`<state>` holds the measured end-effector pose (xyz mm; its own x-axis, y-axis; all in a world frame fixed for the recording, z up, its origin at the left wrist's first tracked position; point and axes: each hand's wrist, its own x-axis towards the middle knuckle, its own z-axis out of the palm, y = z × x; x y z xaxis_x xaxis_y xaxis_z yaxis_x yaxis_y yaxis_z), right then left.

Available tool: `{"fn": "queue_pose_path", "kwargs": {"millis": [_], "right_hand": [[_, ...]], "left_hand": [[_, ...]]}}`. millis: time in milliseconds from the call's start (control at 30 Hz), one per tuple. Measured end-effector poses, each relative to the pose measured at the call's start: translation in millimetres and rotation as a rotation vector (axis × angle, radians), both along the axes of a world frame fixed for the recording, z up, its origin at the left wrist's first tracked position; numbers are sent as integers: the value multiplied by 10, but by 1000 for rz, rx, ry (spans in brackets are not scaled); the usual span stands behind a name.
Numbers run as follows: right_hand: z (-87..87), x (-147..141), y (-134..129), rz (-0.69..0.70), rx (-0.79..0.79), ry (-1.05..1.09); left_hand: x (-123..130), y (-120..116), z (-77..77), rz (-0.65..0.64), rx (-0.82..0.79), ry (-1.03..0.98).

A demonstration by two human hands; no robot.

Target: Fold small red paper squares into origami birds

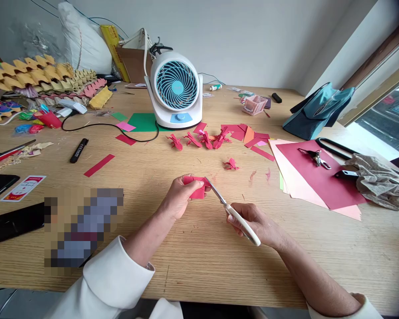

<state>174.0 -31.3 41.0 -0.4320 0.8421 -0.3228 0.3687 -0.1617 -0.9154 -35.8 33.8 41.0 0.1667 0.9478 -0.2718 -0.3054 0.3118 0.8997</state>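
Observation:
Near the middle of the table, my left hand is closed on a small piece of red paper, pinched between thumb and fingers. My right hand grips white-handled scissors. The scissor tips are at the upper right edge of the red paper. Beyond my hands lies a small red paper figure. Several more folded red figures stand in a row in front of the fan.
A white fan stands at the back. Red sheets on pale paper and a teal bag are at the right. A black marker, a red strip and phones lie left; egg trays sit back left.

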Motion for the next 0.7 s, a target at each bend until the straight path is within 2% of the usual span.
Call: {"fn": "queue_pose_path", "kwargs": {"millis": [233, 533, 600, 700], "right_hand": [[-113, 14, 6, -9, 74, -35], [-66, -9, -6, -26, 91, -43], [-78, 5, 10, -65, 131, -82], [-127, 91, 83, -176, 283, -252]], "left_hand": [[-5, 0, -7, 2, -16, -12], [-9, 7, -22, -1, -43, -48], [-10, 13, -30, -5, -45, -48], [-12, 25, -43, 10, -65, -56]]}}
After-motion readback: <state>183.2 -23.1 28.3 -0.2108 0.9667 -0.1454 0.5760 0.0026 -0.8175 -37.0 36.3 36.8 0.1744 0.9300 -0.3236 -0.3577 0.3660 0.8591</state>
